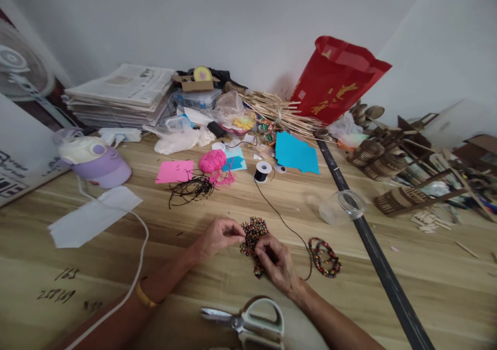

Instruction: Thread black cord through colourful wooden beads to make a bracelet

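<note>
A pile of small multicoloured beads (254, 229) lies on the table between my hands. At its left edge, my left hand (222, 236) is closed in a pinch; whatever its fingertips hold is too small to name. My right hand (276, 261) pinches at the pile's lower right, its fingertips partly hiding what is in them. Below those fingers a short cluster of beads (258, 272) shows. A thin black cord (285, 219) runs from a white spool (263, 172) down to beside my right wrist. Finished-looking beaded loops (325, 258) lie to the right.
Scissors (248, 321) lie near the front edge. A clear plastic jar (339, 207) lies beside a dark strip (373, 246). Black cord pieces (192, 188), pink yarn (213, 161) and blue paper (297, 153) are farther back. A white cable (142, 251) crosses the left side.
</note>
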`<state>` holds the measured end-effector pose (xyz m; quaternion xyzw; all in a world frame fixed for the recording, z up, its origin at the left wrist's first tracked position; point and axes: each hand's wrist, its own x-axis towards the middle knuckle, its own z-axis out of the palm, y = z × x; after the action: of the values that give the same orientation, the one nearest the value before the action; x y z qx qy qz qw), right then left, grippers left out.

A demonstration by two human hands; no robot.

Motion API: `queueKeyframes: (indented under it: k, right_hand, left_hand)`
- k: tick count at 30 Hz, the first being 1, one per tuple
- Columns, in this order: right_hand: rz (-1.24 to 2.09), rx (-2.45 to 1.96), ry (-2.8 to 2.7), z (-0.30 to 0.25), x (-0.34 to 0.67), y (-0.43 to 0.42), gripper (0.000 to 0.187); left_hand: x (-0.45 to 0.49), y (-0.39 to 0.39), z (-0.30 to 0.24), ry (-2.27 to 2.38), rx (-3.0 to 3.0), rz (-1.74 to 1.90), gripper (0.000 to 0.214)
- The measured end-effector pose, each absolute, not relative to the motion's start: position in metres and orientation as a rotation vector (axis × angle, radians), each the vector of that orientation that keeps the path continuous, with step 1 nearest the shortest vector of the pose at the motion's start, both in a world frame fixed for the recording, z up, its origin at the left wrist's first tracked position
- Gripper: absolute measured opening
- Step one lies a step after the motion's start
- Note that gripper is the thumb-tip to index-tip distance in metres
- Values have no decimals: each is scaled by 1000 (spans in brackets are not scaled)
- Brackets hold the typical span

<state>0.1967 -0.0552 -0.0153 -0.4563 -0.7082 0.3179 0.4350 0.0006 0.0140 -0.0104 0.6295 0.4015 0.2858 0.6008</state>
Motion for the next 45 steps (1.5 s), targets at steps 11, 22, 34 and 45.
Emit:
queueKeyframes:
  k: [11,22,34,45]
  right_hand:
    - [803,-1108,-1795,-17,198,-56,15]
    - [813,-1083,-1829,-15,198,-55,17]
    - [812,-1084,-1836,-17,198,-56,15]
    - [816,-1087,-1851,-17,198,-55,17]
  left_hand:
    - [6,6,-12,755,1411,637,19]
    - [4,6,-11,765,1486,602,16]
    - [4,5,-10,787,1505,591,17]
    - [5,5,-13,759,1597,578,17]
